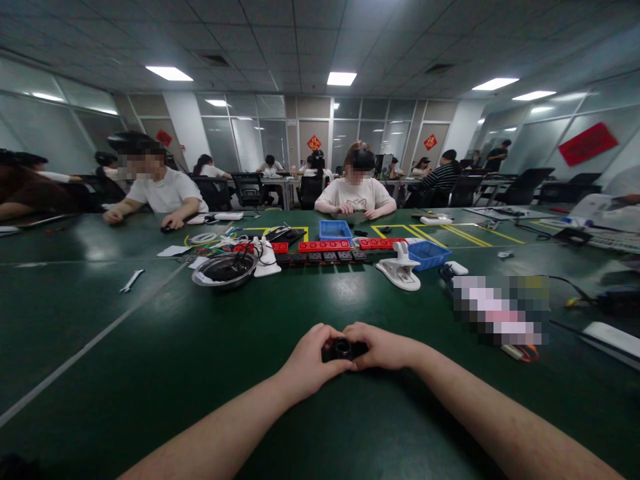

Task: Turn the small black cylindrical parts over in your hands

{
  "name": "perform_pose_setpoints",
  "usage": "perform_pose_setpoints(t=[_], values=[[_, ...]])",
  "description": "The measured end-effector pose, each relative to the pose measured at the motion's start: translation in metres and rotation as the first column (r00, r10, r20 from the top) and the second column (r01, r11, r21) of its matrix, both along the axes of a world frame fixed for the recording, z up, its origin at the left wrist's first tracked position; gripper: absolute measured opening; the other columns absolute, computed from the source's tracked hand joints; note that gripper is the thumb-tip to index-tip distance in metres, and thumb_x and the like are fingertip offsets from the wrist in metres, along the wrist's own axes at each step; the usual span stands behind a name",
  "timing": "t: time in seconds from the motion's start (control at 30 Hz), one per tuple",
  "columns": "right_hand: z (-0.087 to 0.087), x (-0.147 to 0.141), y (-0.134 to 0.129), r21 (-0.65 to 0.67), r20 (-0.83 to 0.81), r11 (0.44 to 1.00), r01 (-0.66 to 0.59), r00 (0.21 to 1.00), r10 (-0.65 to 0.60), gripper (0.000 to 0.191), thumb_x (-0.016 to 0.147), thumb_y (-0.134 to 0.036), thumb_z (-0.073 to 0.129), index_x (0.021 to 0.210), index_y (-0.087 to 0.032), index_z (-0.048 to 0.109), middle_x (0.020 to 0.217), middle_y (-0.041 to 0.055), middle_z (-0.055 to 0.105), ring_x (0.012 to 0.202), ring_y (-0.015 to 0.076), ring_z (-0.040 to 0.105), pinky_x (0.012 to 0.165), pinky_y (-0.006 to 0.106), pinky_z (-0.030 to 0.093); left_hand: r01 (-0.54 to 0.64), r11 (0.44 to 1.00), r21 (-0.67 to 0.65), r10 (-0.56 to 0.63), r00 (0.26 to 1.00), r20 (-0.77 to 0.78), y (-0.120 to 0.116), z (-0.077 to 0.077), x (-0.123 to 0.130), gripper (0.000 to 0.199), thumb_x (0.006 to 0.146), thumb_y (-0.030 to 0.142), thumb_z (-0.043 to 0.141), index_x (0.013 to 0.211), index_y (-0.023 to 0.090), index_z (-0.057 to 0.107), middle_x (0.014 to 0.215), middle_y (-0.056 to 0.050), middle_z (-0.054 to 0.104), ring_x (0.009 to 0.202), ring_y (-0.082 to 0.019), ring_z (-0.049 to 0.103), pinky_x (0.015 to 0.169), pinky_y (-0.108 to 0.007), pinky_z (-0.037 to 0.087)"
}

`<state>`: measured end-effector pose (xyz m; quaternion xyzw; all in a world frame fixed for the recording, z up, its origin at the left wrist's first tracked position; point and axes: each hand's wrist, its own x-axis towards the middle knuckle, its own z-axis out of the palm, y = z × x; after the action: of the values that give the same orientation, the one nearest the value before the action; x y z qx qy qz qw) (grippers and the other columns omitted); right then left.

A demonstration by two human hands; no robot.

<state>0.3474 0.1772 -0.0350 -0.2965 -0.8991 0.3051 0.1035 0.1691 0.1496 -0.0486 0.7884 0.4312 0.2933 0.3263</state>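
Both hands meet around a small black device with a round, lens-like part [343, 347], just above or on the green table. My left hand [314, 353] grips its left side, with the thumb along the near edge and the fingers curled over the top. On the other side my right hand [383, 348] holds it in the same way, and the two thumb tips touch or nearly touch. The fingers cover much of the device, so its exact kind is hard to tell.
Beyond my hands stand a metal bowl [225, 270] with black items, a white clip stand [401, 270], red trays [325, 246], and blue bins [336, 231] [429, 255]. A wrench [131, 281] lies left. Cables and a white box [613, 341] lie right. Co-workers sit across the table.
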Motion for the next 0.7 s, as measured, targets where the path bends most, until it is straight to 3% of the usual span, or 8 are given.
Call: perform_pose_setpoints(t=[0.13, 0.37, 0.57, 0.7], values=[[-0.004, -0.001, 0.001, 0.014, 0.031, 0.998, 0.069, 0.997, -0.069, 0.022, 0.065, -0.028, 0.063, 0.082, -0.014, 0.059, 0.077, -0.0001, 0.051, 0.075, 0.0145, 0.046, 0.067, 0.024, 0.035, -0.021, 1.000, 0.007, 0.021, 1.000, 0.005, 0.000, -0.002, 0.000, 0.030, 0.059, 0.034, 0.066, 0.083, 0.019, 0.055, 0.080, 0.001, 0.049, 0.073, -0.015, 0.048, 0.062, -0.024, 0.038], [-0.019, -0.007, -0.002, 0.072, 0.055, 0.954, 0.292, 0.953, -0.296, 0.032, 0.053, -0.037, 0.069, 0.069, -0.015, 0.052, 0.067, -0.0026, 0.050, 0.063, 0.0118, 0.045, 0.052, 0.020, 0.031, -0.125, 0.992, 0.027, 0.125, 0.992, 0.001, -0.004, -0.004, 0.004, 0.026, 0.058, 0.028, 0.067, 0.080, 0.019, 0.055, 0.079, 0.000, 0.050, 0.074, -0.016, 0.049, 0.063, -0.025, 0.039], [-0.026, -0.025, -0.013, 0.353, 0.104, 0.830, 0.432, 0.863, -0.494, 0.024, 0.061, -0.038, 0.060, 0.068, -0.016, 0.051, 0.065, 0.0015, 0.053, 0.064, 0.0150, 0.047, 0.052, 0.023, 0.030, -0.232, 0.970, 0.072, 0.232, 0.973, 0.011, -0.003, -0.010, 0.005, 0.023, 0.061, 0.026, 0.064, 0.080, 0.020, 0.053, 0.080, 0.000, 0.051, 0.074, -0.017, 0.050, 0.065, -0.027, 0.041], [-0.025, -0.033, -0.019, 0.433, 0.166, 0.769, 0.470, 0.797, -0.581, 0.018, 0.069, -0.035, 0.052, 0.070, -0.017, 0.054, 0.069, 0.0048, 0.056, 0.069, 0.0183, 0.050, 0.056, 0.026, 0.033, -0.256, 0.962, 0.098, 0.255, 0.967, 0.028, 0.000, -0.011, 0.005, 0.022, 0.062, 0.025, 0.063, 0.082, 0.019, 0.053, 0.080, -0.001, 0.050, 0.075, -0.017, 0.050, 0.067, -0.029, 0.041]])
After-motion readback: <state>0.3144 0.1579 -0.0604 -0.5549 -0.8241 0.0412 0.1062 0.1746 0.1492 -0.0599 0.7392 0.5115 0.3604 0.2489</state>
